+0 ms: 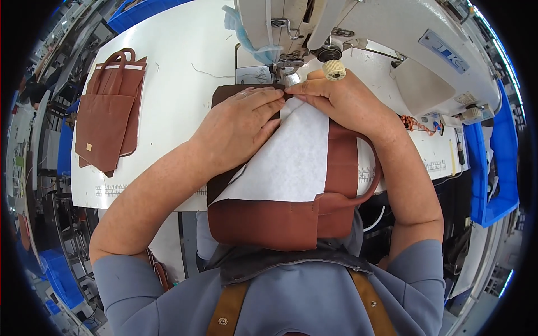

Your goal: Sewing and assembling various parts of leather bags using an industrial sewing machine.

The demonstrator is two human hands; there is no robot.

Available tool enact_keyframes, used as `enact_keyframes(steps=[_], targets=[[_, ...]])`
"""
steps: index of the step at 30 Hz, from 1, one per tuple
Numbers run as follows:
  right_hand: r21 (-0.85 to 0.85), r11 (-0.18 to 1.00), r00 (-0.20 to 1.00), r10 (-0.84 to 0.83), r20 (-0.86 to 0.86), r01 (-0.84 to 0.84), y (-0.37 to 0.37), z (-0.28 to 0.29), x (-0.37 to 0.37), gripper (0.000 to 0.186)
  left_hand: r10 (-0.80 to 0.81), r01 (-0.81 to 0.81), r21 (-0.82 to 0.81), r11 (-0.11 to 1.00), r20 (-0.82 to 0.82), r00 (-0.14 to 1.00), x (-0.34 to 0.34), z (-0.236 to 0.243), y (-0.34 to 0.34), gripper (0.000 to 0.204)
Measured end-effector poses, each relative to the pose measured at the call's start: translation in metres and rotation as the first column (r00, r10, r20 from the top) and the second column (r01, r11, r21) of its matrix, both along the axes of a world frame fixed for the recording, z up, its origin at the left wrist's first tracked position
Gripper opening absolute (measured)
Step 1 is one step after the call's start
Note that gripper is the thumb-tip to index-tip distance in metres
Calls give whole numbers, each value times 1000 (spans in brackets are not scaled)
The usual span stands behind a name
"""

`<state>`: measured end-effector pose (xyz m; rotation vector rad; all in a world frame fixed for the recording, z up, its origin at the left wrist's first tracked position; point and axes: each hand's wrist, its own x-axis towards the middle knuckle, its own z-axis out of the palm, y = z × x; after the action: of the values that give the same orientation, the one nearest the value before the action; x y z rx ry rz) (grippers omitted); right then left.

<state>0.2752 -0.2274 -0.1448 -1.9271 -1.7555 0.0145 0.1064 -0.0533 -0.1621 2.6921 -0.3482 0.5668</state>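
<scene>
A brown leather bag piece [263, 221] with a looped handle, a white backing [294, 157] and a dark brown edge lies beneath the sewing machine [426, 50], near its metal foot. My left hand [235, 129] rests over the dark edge, fingers lying fairly flat and pointing toward the foot. My right hand [347, 106] pinches the top corner of the white-backed piece with thumb and index finger, just beside my left fingertips. The underside of the piece and the exact contact at the foot are hidden.
Another brown bag piece with handles [103, 123] lies on the white table [168, 56] at left. A blue bin [507, 162] stands at the right edge, near orange cord [420, 124]. A light blue cloth [241, 36] hangs on the machine. Shelving and blue bins line the far left.
</scene>
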Motion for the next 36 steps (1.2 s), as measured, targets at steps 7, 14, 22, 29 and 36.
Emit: enact_keyframes(steps=[7,14,22,29,36], targets=[[-76,997,999,-26,47,29,4,-3,7,23,58,-57,8,998,-39,998,0,-2,0,33],[34,999,995,-22,100,19,9,-5,6,18,58,-58,-12,998,-5,998,4,-5,8,35],[-48,998,997,-40,66,43,8,-6,7,23,149,-149,6,989,3,989,5,-6,9,36],[-73,995,996,-64,61,68,8,-5,5,23,119,-116,70,991,-37,992,7,-7,11,33],[21,996,985,-90,150,88,6,-7,4,18,126,-121,101,987,-40,991,7,-8,10,35]])
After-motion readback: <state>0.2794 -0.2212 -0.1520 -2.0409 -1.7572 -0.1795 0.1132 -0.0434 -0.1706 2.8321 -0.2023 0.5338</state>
